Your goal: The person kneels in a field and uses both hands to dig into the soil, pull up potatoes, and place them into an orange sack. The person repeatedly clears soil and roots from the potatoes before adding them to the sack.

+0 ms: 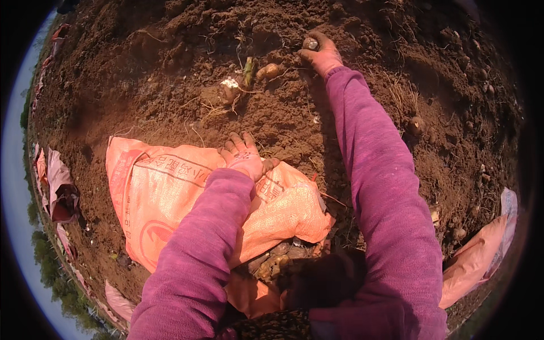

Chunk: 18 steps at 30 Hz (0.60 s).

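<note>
My right hand [321, 54], in a soiled glove, reaches far forward over the soil, its fingers closed around a small pale-ended tuber [310, 43]. Nearer to me, my left hand [243, 156], also gloved, rests with spread fingers on the upper edge of an orange woven sack [170, 191] that bears printed writing. The sack's mouth faces me, and soil-covered tubers [272, 263] show inside it, partly in shadow. Between and ahead of my hands lie a brown tuber [268, 71], a green stem stub [248, 71] and a rooted clump with a white cut face [230, 83].
Loose brown soil [148, 97] with clods and roots spreads ahead. More tubers, one of them [416, 125] beyond my right sleeve, lie at the right. Another orange sack [474, 259] is at the lower right, and a pinkish sack [61, 187] lies at the far left.
</note>
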Available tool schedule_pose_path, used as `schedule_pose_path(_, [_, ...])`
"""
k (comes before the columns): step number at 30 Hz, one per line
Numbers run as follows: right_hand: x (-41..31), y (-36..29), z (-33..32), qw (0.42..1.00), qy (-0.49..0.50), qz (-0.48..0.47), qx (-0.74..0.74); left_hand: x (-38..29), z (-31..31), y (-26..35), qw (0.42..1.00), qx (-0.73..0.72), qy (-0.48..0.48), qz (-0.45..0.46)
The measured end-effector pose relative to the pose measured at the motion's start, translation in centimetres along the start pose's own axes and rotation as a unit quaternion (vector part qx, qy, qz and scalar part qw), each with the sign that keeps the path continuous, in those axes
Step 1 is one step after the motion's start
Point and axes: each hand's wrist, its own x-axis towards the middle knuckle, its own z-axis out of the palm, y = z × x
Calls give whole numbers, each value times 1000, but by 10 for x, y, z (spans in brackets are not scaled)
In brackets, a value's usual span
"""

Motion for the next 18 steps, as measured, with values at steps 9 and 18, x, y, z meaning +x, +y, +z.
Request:
schedule_pose_path(9, [-53,-32,-34,930,-344,-80,-101,16,13,12,999,-4,39,-22])
schedule_pose_path(18, [-44,-43,0,946,-299,-90,-82,19,16,9,999,3,33,-19])
